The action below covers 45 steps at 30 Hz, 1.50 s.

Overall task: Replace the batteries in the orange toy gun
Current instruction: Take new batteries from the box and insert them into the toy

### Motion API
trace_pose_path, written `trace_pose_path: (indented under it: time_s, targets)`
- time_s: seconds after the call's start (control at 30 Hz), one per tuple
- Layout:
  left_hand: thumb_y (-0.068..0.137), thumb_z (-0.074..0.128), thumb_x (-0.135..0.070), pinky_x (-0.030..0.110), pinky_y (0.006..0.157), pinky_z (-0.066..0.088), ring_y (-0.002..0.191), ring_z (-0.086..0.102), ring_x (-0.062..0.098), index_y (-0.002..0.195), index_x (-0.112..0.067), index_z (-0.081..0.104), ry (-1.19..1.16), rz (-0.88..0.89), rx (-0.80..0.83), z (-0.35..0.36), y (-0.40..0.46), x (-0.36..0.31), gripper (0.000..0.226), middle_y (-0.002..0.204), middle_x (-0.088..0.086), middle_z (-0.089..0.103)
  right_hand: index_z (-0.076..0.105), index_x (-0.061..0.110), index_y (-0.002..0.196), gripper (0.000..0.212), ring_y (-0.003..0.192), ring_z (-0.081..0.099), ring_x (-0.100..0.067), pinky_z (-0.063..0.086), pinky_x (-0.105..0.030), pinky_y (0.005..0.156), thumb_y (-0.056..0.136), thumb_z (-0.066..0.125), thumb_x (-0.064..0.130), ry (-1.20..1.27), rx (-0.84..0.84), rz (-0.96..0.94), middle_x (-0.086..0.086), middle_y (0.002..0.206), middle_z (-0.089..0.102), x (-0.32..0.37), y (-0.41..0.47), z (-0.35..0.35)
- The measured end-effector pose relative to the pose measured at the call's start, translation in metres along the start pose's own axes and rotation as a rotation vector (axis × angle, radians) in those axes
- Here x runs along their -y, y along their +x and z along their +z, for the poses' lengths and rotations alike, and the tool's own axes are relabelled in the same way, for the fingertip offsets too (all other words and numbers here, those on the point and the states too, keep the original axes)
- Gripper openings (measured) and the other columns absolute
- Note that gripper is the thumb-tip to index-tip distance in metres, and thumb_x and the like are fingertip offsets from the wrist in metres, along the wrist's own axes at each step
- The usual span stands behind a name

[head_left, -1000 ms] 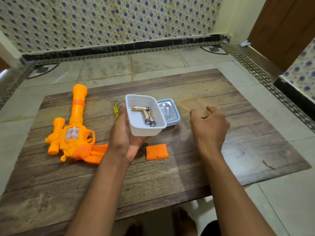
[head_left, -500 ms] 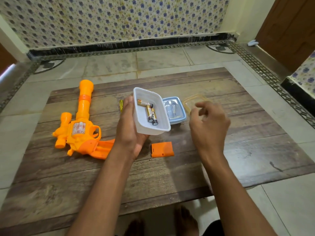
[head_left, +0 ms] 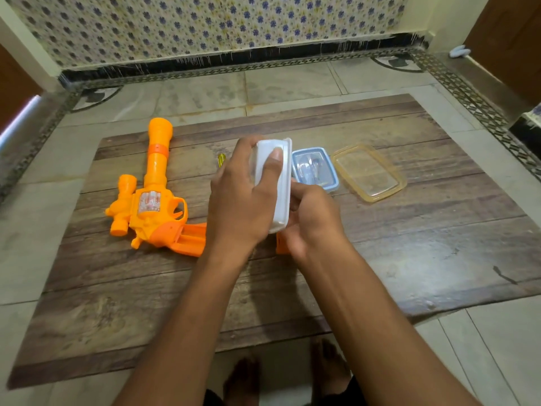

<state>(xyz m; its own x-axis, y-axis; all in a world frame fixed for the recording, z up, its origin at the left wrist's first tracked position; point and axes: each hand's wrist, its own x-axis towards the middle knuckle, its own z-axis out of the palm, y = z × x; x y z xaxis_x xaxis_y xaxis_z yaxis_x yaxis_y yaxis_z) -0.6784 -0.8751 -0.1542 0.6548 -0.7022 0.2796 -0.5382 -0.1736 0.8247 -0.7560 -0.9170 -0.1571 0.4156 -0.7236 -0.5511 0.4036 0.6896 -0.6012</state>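
Presently, left hand (head_left: pixel 238 206) is gripping a tipped white plastic container (head_left: pixel 273 183) right of the orange toy gun (head_left: pixel 152 197), right hand (head_left: pixel 314 221) cupping beneath its rim.

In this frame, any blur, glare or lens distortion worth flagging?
Head view: mostly sharp; slight motion blur on the white container in the left hand; wide-angle bending at the floor border; soft sheen on the wooden board; no harsh shadows.
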Motion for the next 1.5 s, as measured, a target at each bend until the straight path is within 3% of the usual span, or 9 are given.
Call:
trace_pose_path:
  time_s: [0.07, 0.13, 0.3, 0.53, 0.8, 0.97, 1.23, 1.33, 1.5]
  targets:
    - [0.1, 0.048, -0.052, 0.039, 0.083, 0.053, 0.099, 0.062, 0.019, 0.117, -0.031, 0.059, 0.033, -0.009, -0.007, 0.002, 0.0, 0.0, 0.029, 0.102, -0.008, 0.068, 0.071, -0.009, 0.106, 0.022, 0.08, 0.073, -0.032, 0.062, -0.042, 0.078, 0.098, 0.052, -0.002, 0.07, -0.027, 0.038, -0.022, 0.092, 0.075, -0.003, 0.002, 0.001]
    - [0.098, 0.047, -0.054, 0.045, 0.086, 0.053, 0.101, 0.063, 0.023, 0.117, -0.03, 0.06, 0.039, -0.021, -0.026, 0.005, 0.001, 0.001, 0.033, 0.104, -0.005, 0.068, 0.073, -0.007, 0.093, 0.022, 0.072, 0.073, -0.031, 0.064, -0.038, 0.067, 0.093, 0.052, -0.008, 0.095, -0.029, 0.052, -0.021, 0.083, 0.074, -0.006, 0.004, 0.002]
    - [0.097, 0.046, -0.056, 0.045, 0.086, 0.053, 0.102, 0.062, 0.022, 0.117, -0.031, 0.061, 0.066, 0.012, -0.074, 0.007, 0.003, -0.005, 0.035, 0.105, -0.006, 0.069, 0.07, -0.002, 0.075, 0.023, 0.056, 0.069, -0.024, 0.06, -0.031, 0.057, 0.089, 0.054, -0.012, 0.102, -0.036, 0.019, -0.015, 0.069, 0.07, -0.009, 0.015, 0.002]
    - [0.097, 0.046, -0.059, 0.04, 0.08, 0.055, 0.1, 0.064, 0.016, 0.126, -0.037, 0.06, 0.092, 0.125, -0.097, 0.004, 0.002, -0.012, 0.039, 0.108, -0.008, 0.068, 0.071, -0.007, 0.113, 0.029, 0.079, 0.071, -0.033, 0.063, -0.036, 0.064, 0.092, 0.051, 0.001, 0.14, 0.033, 0.079, -0.025, 0.102, 0.071, -0.006, 0.023, 0.0]
    - [0.103, 0.053, -0.039, 0.043, 0.08, 0.055, 0.099, 0.065, 0.013, 0.123, -0.023, 0.065, -0.057, 0.198, -0.209, -0.001, 0.003, -0.011, 0.028, 0.104, -0.008, 0.07, 0.066, -0.014, 0.123, 0.037, 0.114, 0.069, -0.044, 0.058, -0.052, 0.097, 0.09, 0.051, -0.004, 0.232, 0.02, 0.096, -0.03, 0.12, 0.07, -0.001, 0.02, -0.002]
    - [0.105, 0.053, -0.029, 0.022, 0.07, 0.044, 0.083, 0.058, 0.0, 0.12, -0.015, 0.064, -0.182, 0.196, -0.25, -0.002, 0.003, -0.011, 0.023, 0.09, -0.015, 0.062, 0.066, -0.014, 0.113, 0.026, 0.101, 0.057, -0.036, 0.035, -0.051, 0.121, 0.094, 0.05, -0.006, 0.226, 0.062, 0.076, -0.028, 0.107, 0.064, -0.003, 0.026, -0.004]
    - [0.106, 0.048, -0.034, 0.023, 0.068, 0.038, 0.074, 0.05, 0.005, 0.114, -0.007, 0.062, -0.348, 0.096, -0.334, -0.007, 0.009, -0.005, 0.031, 0.081, -0.013, 0.054, 0.063, -0.01, 0.106, 0.016, 0.061, 0.058, -0.019, 0.055, -0.025, 0.061, 0.101, 0.048, -0.008, 0.153, 0.073, -0.038, -0.016, 0.076, 0.06, -0.002, 0.021, -0.003]
    - [0.108, 0.045, -0.027, 0.018, 0.07, 0.037, 0.071, 0.043, -0.004, 0.106, -0.007, 0.058, -0.452, 0.036, -0.363, -0.01, 0.011, -0.005, 0.025, 0.074, -0.019, 0.048, 0.061, -0.012, 0.121, 0.023, 0.058, 0.061, -0.017, 0.055, -0.023, 0.054, 0.102, 0.049, -0.009, 0.152, 0.034, -0.065, -0.016, 0.08, 0.063, 0.001, 0.017, -0.005]
    - [0.109, 0.04, -0.033, 0.017, 0.078, 0.039, 0.079, 0.046, -0.001, 0.099, -0.021, 0.051, -0.593, -0.112, -0.324, -0.006, 0.011, -0.006, 0.019, 0.082, -0.019, 0.048, 0.067, -0.008, 0.103, 0.023, 0.064, 0.056, -0.016, 0.045, -0.021, 0.048, 0.102, 0.044, -0.012, 0.182, 0.026, -0.114, -0.019, 0.086, 0.059, 0.014, 0.011, -0.012]
